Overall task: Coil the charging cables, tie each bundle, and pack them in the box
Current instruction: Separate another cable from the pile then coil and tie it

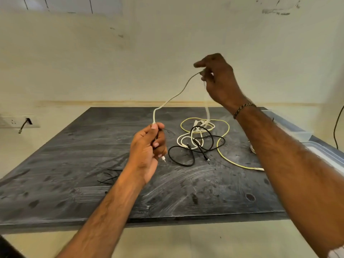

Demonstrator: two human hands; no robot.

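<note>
Head view, both hands' fingers [155, 125] grasping one white cable [173, 98], three cables [202, 140] tabled.

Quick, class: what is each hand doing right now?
Left hand: grips the white cable near its plug end.
Right hand: pinches the same cable, raised above the table.

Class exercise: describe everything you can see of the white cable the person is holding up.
The white cable is thin, round and looks plastic-coated. The left hand grips one end, its plug tip poking out below the fist. The cable rises to the raised right hand, which pinches it, then drops into the tangled pile on the dark table.
</note>
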